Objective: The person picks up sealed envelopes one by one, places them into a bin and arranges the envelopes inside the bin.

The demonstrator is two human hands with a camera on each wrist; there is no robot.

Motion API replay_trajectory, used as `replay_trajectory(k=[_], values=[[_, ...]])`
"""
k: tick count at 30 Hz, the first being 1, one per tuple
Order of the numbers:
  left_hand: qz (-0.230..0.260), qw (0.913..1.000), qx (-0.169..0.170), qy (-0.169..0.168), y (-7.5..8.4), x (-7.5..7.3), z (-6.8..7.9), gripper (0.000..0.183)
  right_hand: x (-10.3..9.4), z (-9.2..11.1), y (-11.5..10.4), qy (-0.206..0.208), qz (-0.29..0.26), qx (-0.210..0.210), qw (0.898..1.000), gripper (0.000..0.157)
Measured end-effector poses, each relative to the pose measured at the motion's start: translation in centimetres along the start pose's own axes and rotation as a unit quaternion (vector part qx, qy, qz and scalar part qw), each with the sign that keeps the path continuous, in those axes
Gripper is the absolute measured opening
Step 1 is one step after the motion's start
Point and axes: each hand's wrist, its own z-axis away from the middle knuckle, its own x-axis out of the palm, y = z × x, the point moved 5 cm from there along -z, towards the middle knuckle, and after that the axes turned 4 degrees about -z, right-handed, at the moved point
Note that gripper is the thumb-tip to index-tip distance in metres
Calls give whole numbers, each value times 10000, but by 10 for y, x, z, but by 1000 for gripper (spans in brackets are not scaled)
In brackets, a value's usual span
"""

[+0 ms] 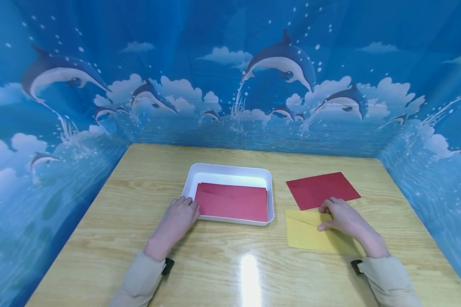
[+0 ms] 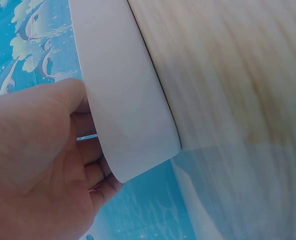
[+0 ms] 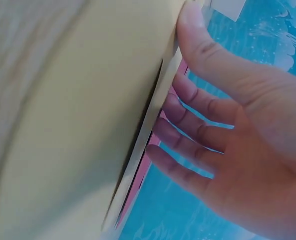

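At the near left corner of a shallow white tray point(image 1: 230, 169), my left hand point(image 1: 179, 216) grips the rim. The left wrist view shows its fingers point(image 2: 99, 172) bent over the edge of the tray's outer wall point(image 2: 125, 100). Red envelopes point(image 1: 232, 202) lie in the tray, covering its near part. On the right, my right hand point(image 1: 343, 218) holds a yellow envelope point(image 1: 307, 234) by its far edge. Its thumb point(image 3: 195, 35) is on the envelope's face, and the other fingers point(image 3: 182, 140) curl in at that edge.
Another red envelope point(image 1: 319, 187) lies on the wooden table point(image 1: 223, 260) just behind the yellow one. Blue dolphin-print sheeting point(image 1: 230, 85) rises along the table's back and both sides. Bright glare point(image 1: 249, 279) reflects off the near tabletop.
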Motion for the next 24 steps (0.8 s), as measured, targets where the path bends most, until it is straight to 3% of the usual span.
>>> replay_trajectory(k=[12,18,24], values=[[-6,10000,-20,51,0,-1,0,14,0,5,1,-98,-352,-276,9990,48],[-69,9999,5,80,1,-1,0,14,-4,6,1,237,-695,-246,9970,39],[-38,10000,-37,-16,0,-1,-1,14,-9,3,-4,833,-550,-504,9937,19]])
